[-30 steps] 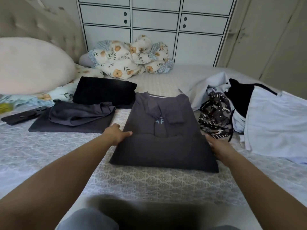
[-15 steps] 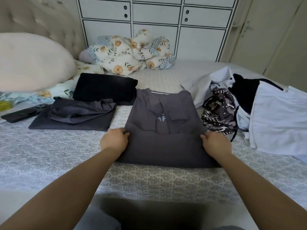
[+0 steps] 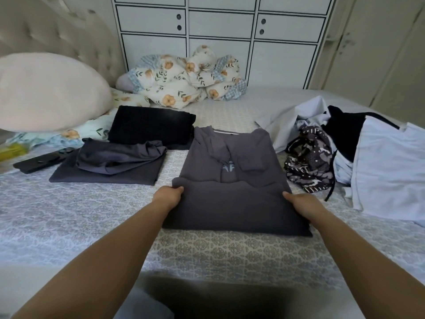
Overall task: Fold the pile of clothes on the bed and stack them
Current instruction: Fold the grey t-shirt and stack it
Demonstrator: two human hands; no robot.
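Observation:
A dark grey shirt (image 3: pixel 232 178) lies on the bed in front of me, its bottom half folded up over the chest logo. My left hand (image 3: pixel 169 195) grips the folded edge at its left corner. At the right corner, my right hand (image 3: pixel 299 201) holds the same fold. To the left lie a folded grey garment (image 3: pixel 110 166) with a crumpled piece on top and a folded black garment (image 3: pixel 149 126). The unfolded pile (image 3: pixel 345 153) of white, black and patterned clothes sits to the right.
The patterned bedspread (image 3: pixel 69 222) covers the bed. A large pink pillow (image 3: pixel 48 90) and a floral quilt (image 3: pixel 184 81) lie near the headboard. A black flat object (image 3: pixel 39 161) lies at the far left. White cupboards (image 3: pixel 218 31) stand behind the bed.
Both hands curled onto the side corners of the shirt's folded lower half; they lay flatter against its sides a second ago. The shirt stays in place.

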